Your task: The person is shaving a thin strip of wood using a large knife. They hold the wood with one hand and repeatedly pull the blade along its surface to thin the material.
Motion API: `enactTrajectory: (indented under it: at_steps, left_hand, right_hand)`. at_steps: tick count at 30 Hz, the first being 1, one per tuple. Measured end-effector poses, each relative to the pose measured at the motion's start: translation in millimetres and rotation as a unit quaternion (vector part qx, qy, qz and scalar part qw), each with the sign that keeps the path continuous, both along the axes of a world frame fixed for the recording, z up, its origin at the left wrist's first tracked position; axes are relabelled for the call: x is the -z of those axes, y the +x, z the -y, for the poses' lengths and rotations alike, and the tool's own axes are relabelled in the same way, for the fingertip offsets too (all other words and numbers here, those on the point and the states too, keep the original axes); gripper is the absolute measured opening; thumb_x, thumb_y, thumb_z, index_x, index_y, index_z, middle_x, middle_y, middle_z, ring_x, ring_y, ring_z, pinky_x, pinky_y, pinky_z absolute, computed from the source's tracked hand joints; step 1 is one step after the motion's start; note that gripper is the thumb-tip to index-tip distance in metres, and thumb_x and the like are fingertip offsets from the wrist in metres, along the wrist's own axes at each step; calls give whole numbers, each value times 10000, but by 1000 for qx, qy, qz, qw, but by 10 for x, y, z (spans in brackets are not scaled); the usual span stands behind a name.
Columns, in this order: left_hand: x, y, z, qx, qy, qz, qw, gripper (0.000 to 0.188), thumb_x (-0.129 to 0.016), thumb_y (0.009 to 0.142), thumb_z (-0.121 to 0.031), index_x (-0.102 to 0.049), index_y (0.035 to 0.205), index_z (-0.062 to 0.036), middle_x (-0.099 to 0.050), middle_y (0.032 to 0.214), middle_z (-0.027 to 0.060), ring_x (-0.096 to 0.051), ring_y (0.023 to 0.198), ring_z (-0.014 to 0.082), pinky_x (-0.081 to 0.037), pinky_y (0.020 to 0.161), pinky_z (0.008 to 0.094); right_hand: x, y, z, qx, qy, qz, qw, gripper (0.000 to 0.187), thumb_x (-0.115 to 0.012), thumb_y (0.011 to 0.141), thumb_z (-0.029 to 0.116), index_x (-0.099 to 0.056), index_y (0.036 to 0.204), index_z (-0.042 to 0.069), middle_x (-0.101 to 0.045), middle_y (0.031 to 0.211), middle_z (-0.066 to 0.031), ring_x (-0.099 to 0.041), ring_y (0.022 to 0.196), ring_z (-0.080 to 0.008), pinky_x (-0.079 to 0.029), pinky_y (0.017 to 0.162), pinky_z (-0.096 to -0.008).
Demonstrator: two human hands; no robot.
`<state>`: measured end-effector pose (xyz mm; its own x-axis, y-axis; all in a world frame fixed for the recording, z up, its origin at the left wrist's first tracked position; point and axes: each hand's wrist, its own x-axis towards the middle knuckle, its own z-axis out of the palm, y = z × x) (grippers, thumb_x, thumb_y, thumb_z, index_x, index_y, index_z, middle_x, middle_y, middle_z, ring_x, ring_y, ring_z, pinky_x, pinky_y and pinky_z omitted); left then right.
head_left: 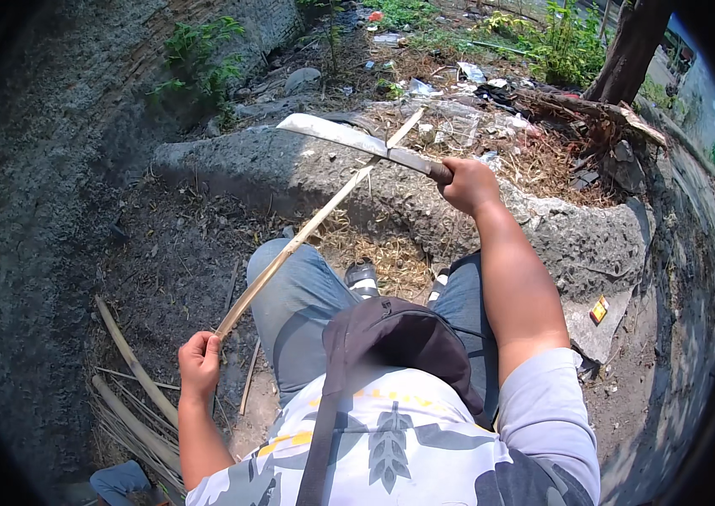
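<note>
In the head view, the person sits low, knees in blue jeans (298, 295) up in the centre of the frame, a dark shoulder bag (399, 337) across the lap. The left hand (199, 364), at lower left, is closed in a fist around the near end of a long, thin, pale bamboo strip (307, 229). The strip runs diagonally from that fist up to the right, over the left knee, and ends near the upper middle of the frame.

The right hand (469, 184), right of centre and higher, is clenched tight on the dark handle of a broad steel machete (349, 137). The blade points left, toward the upper middle, and crosses the strip close to the strip's far end; blade and strip appear to touch where they cross.

Behind them a rough grey concrete kerb (577, 236) curves across the middle, with dry straw and litter (492, 126) piled beyond it. At lower left, several more split bamboo lengths (134, 396) lie on dark soil. A tree trunk (627, 51) rises at upper right, and green weeds (201, 59) grow at upper left against a wall.
</note>
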<state>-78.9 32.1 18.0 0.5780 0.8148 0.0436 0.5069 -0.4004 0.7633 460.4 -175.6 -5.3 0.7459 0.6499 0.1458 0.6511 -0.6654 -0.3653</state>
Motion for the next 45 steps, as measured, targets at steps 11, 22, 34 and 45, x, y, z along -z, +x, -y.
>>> enactTrajectory:
  at_steps: [11,22,34,45]
  left_hand:
    - [256,292,102,6,-6,32,999,229,-647,1040,-181,-671,891,-8,-515,671,-73,-417,606,36,-340,525,249]
    - [-284,38,-82,4,132,-40,990,363,-603,1059,-235,-608,787,5,-517,620,15,-445,596,92,-384,549,306]
    - [-65,282,1,-28,70,-14,997,345,-634,1050,-245,-653,808,1,-509,611,-12,-424,592,74,-356,532,292]
    - [166,922,-4,-37,19,28,999,370,-625,1062,-297,-651,824,-16,-510,631,-43,-415,606,54,-357,531,275]
  right_hand:
    - [93,-192,-145,-146,48,56,987,148,-734,778,253,-696,892,167,-733,847,-125,-712,838,-361,-554,782,-492]
    - [71,116,-4,43,51,-13,998,158,-671,836,219,-723,976,170,-749,943,-156,-719,927,-379,-560,824,-514]
    - [270,201,-2,-30,164,-197,966,274,-825,802,314,-722,907,82,-718,789,-120,-695,752,-289,-534,715,-411]
    - [39,-202,-111,-99,60,-27,993,245,-760,845,289,-692,1008,118,-729,961,-141,-690,927,-389,-544,823,-482]
